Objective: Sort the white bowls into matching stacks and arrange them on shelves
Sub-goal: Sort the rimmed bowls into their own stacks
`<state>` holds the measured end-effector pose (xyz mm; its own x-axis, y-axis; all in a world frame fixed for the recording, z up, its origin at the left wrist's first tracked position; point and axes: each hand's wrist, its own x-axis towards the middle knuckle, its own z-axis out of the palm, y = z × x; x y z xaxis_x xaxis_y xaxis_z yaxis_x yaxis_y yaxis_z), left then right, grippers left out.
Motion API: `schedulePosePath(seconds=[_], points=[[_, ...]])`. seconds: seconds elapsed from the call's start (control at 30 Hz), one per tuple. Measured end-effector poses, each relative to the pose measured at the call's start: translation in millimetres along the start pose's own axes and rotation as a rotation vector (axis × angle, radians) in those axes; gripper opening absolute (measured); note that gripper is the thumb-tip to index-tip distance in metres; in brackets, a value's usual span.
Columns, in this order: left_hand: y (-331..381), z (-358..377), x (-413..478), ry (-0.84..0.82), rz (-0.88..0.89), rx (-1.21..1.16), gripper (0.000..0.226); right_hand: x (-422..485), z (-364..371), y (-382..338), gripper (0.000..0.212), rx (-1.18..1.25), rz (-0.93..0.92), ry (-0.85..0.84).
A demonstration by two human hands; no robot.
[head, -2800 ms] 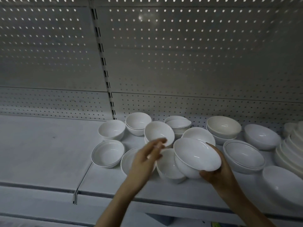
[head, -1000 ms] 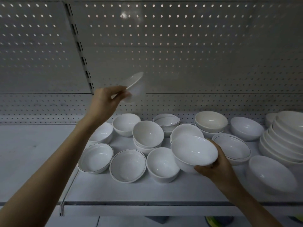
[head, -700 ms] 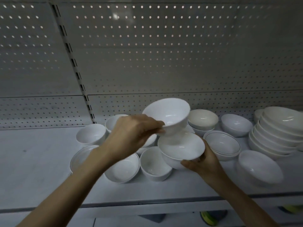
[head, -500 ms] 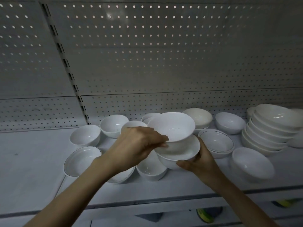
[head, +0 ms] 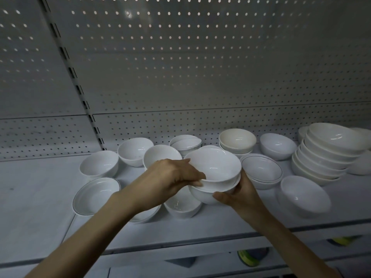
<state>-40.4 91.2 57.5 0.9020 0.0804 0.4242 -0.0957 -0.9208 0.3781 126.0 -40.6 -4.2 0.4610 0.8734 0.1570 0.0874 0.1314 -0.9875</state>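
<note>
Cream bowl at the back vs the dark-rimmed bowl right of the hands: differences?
Colour: the cream bowl is off-white; the dark-rimmed bowl is whiter.
Rim: the dark-rimmed bowl carries a thin dark line; the cream bowl's rim is plain.
Shape: the cream bowl looks deeper, the dark-rimmed bowl shallower.
Shared: both sit upright on the shelf, each nested in another bowl.

Smooth, glossy white glaze, ceramic by the look, on the upper held bowl [head: 212, 165] and lower held bowl [head: 202, 195]; sharp highlights inside. Same gloss on the stack of wide bowls [head: 321, 159]. Off-white sheen on the cream bowl [head: 236, 139]. Thin dark rim line on the lined bowl [head: 261, 167]. Matt grey painted sheet metal, perforated, for the back panel [head: 200, 67]. Smooth matt painted metal for the shelf [head: 40, 207].
</note>
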Motion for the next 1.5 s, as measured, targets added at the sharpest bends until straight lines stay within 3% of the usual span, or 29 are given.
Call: schedulePosePath(seconds=[0.23,0.37,0.53,0.67,0.77,0.9,0.97,1.07,1.23,1.5], points=[[-8,5,-5,-0.037,0.003,0.01,0.031,-2,2,2,0.099,-0.03,-0.019,0.023],[3,15,-9,0.148,-0.136,-0.161,0.041,-3,-1,5,0.1,-0.019,-0.018,0.034],[35,40,-12,0.495,-0.569,-0.763,0.055,-4,-3,6,0.107,-0.017,-0.047,0.03],[38,57,-10,0.428,-0.839,-1.282,0.068,-6,-4,8,0.108,-0.025,-0.052,-0.002],[33,57,-10,0.375,-0.866,-1.52,0.066,-9,-3,8,0.104,-0.01,-0.042,-0.042],[31,57,-12,0.413,-0.852,-1.589,0.049,-5,-7,8,0.102,-0.077,-0.015,-0.135],[29,57,-15,0.42,-0.869,-1.603,0.052,-6,-13,3,0.094,-0.117,-0.015,-0.238],[27,56,-18,0.412,-0.88,-1.603,0.069,-8,-21,1,0.072,-0.138,-0.026,-0.255],[26,56,-21,0.391,-0.868,-1.607,0.073,-16,-12,-3,0.098,0.008,0.058,-0.225],[27,56,-20,0.371,-0.852,-1.647,0.076,-17,-3,-9,0.096,0.002,0.02,-0.128]])
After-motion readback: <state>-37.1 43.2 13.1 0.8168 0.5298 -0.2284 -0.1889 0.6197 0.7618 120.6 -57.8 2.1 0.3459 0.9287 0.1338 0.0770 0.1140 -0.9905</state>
